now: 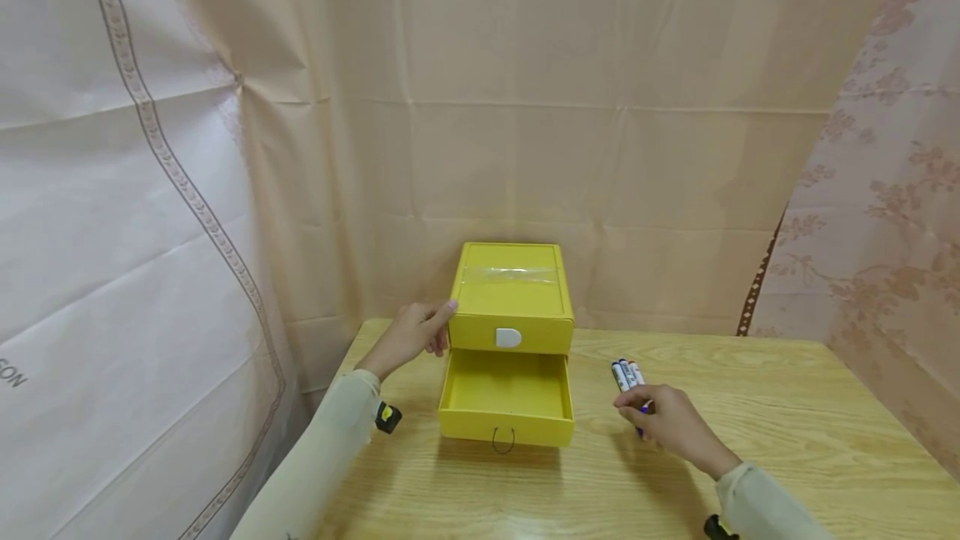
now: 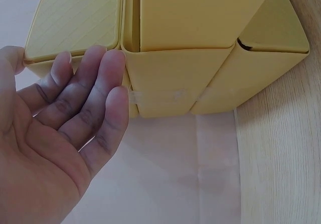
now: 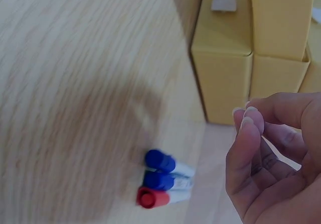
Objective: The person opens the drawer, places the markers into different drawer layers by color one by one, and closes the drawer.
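Head view: near the tabletop's (image 1: 750,382) back edge, yellow drawer unit (image 1: 513,298) with one drawer (image 1: 536,432) already pulled out; between it and the right edge, outside the drawer, three markers (image 1: 626,375) just beside the right hand (image 1: 675,423).
Left wrist view: left hand (image 2: 55,143) against the unit, fingers loosely extended, ungrasping.
Right wrist view: fingertips pinched together on nothing, markers not yet picked up.

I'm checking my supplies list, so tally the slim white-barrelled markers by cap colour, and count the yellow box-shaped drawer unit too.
Blue-capped white markers: 2
Red-capped white marker: 1
Yellow box-shaped drawer unit: 1
Total: 4
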Available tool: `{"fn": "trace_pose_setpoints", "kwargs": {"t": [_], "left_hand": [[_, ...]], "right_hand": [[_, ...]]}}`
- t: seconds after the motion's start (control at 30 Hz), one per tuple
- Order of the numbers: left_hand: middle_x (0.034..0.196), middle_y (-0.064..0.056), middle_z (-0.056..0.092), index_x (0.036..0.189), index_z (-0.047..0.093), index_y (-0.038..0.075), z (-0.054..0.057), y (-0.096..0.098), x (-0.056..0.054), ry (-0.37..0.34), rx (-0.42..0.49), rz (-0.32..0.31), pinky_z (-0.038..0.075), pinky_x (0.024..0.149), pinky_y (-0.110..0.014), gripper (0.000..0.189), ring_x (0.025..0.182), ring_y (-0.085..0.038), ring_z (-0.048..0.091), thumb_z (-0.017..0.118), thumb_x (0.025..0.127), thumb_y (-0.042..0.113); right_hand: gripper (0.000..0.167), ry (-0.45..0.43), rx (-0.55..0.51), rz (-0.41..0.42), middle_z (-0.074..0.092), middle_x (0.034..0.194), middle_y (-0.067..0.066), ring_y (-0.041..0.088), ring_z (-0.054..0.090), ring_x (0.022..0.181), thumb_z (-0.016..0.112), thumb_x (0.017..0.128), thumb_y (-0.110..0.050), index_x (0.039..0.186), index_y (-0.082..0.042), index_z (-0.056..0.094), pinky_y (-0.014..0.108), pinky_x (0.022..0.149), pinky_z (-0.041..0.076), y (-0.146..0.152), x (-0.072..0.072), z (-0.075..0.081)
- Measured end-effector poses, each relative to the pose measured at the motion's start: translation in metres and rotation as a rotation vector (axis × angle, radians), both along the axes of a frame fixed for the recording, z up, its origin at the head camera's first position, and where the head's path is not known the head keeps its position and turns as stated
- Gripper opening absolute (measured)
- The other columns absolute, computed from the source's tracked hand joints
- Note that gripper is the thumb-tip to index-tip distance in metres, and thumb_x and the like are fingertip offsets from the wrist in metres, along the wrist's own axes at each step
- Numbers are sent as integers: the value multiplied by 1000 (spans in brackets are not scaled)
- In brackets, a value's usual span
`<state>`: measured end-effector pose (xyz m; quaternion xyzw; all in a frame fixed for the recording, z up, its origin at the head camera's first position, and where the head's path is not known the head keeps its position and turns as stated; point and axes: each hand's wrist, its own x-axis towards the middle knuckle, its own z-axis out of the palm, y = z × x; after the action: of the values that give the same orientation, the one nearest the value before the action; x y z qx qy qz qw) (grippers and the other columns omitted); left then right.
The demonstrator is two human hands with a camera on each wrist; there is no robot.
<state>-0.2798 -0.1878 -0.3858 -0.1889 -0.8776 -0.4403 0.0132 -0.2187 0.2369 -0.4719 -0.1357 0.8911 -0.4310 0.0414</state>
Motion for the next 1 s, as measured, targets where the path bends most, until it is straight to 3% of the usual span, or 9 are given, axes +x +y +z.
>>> {"fn": "trace_pose_setpoints", "kwargs": {"t": [0.3,0.57,0.77,1.0], "left_hand": [[74,-12,69,76,68,6,0,0,1,-6,11,3,58,69,-43,68,66,-27,68,42,105,62],[76,-17,70,76,68,5,0,1,1,-11,9,4,56,66,-37,69,67,-31,68,42,105,63],[74,-14,69,76,68,6,1,0,1,-12,19,5,58,70,-49,67,69,-36,69,43,106,61],[75,-15,69,77,68,6,1,0,1,3,14,-8,57,66,-39,67,66,-30,68,43,105,61]], "right_hand": [[14,4,84,-97,64,75,8,13,49,46,71,98,-13,109,-6,76,24,40,41,15,-5,-10],[12,14,114,-141,63,74,6,15,51,48,70,97,-11,107,-6,75,28,41,44,27,-5,-17],[12,3,102,-180,64,73,6,15,51,47,70,96,-11,106,-5,74,28,41,44,35,-8,-23],[19,-10,73,-231,66,76,6,21,58,53,72,95,-12,109,0,70,31,43,48,44,-8,-32]]}}
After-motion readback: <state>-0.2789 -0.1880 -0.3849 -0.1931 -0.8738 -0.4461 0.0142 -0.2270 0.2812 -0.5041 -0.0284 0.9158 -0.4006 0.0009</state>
